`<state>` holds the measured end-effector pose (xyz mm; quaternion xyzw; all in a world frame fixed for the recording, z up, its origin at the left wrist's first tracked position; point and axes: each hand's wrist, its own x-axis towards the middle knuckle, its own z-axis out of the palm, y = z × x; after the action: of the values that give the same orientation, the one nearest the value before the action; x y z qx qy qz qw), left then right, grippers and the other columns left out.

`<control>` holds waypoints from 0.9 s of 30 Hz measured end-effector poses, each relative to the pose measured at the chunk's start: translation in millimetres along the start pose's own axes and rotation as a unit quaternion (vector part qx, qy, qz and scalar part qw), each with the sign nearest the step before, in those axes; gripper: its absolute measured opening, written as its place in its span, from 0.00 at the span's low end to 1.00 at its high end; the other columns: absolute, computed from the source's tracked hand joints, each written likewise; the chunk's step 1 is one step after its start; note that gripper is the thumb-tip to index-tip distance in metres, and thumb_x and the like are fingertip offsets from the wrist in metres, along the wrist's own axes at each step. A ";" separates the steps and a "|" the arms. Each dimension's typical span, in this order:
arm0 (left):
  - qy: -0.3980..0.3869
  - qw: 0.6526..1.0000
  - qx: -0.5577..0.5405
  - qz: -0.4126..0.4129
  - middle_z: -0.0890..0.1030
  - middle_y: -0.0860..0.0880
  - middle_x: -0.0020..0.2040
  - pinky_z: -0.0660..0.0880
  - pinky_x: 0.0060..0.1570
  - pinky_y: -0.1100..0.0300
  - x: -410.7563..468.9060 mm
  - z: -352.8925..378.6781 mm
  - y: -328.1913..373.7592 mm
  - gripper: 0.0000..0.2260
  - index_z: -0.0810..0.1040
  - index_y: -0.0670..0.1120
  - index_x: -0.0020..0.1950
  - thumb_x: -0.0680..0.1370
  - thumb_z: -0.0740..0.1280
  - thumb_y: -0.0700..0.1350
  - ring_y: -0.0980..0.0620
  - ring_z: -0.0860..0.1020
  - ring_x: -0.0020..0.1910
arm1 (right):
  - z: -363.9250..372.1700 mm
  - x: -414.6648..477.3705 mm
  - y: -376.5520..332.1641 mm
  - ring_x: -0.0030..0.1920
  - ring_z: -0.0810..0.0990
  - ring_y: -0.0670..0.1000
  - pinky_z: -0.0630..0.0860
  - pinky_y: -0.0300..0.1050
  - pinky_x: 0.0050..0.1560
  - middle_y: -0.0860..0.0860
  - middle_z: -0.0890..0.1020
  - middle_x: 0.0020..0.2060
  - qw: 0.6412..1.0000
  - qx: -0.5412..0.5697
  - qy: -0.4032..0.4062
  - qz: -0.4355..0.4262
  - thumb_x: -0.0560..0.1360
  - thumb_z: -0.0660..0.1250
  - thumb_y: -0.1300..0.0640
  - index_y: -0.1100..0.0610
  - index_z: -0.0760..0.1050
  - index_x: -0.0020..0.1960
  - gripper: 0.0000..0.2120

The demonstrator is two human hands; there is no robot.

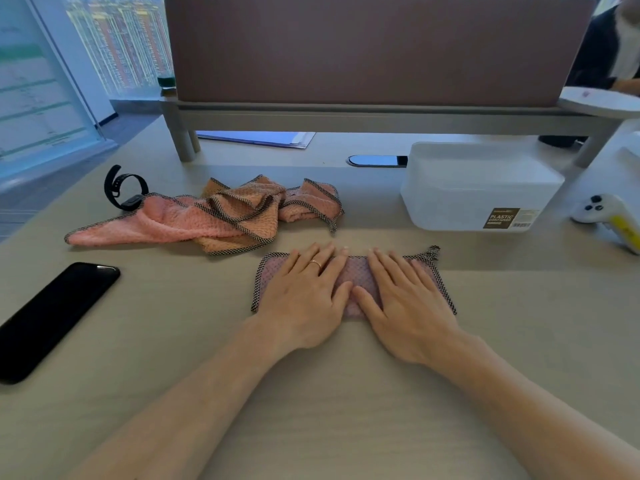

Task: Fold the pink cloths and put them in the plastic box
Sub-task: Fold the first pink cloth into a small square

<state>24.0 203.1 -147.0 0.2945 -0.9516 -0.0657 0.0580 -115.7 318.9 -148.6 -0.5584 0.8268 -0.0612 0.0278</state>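
A folded pink cloth (356,275) with a checked border lies flat on the table in front of me. My left hand (304,296) presses on its left half with straight fingers. My right hand (405,299) lies flat on its right half, thumb beside the left thumb. A heap of crumpled pink cloths (214,216) sits behind and to the left. The translucent plastic box (481,188) stands at the back right with its lid on and a brown label on its front.
A black phone (55,317) lies at the left. A black wristband (124,188) stands by the cloth heap. A white game controller (609,216) sits at the right edge. A desk partition (377,50) and papers (263,137) are at the back.
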 end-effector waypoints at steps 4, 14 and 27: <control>-0.023 0.999 0.010 -0.022 0.43 0.54 0.84 0.40 0.80 0.51 -6.8 -3.8 -13.3 0.31 0.41 0.56 0.83 0.82 0.43 0.66 0.55 0.40 0.82 | -4.7 -12.3 17.1 0.82 0.40 0.47 0.38 0.45 0.80 0.49 0.44 0.83 0.999 -0.007 -0.010 0.049 0.73 0.32 0.29 0.55 0.40 0.83 0.45; 0.039 0.999 0.027 -0.009 0.46 0.50 0.84 0.38 0.80 0.53 -9.7 -15.9 2.4 0.29 0.45 0.47 0.84 0.85 0.46 0.56 0.53 0.42 0.82 | -26.4 16.1 -19.7 0.81 0.37 0.48 0.36 0.46 0.80 0.49 0.40 0.82 0.999 0.004 0.021 -0.032 0.82 0.41 0.35 0.55 0.39 0.83 0.37; 0.052 0.993 -0.006 -0.110 0.73 0.46 0.69 0.68 0.68 0.51 -26.5 -33.5 -56.0 0.20 0.71 0.47 0.69 0.82 0.60 0.57 0.46 0.71 0.67 | -9.6 -6.7 29.6 0.82 0.43 0.48 0.39 0.46 0.80 0.51 0.47 0.83 0.999 -0.005 -0.009 0.043 0.80 0.41 0.32 0.56 0.41 0.83 0.40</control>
<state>81.7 169.3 -124.8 0.4004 -0.9086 -0.0622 0.1012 -141.5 336.7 -143.2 -0.5233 0.8499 -0.0511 0.0352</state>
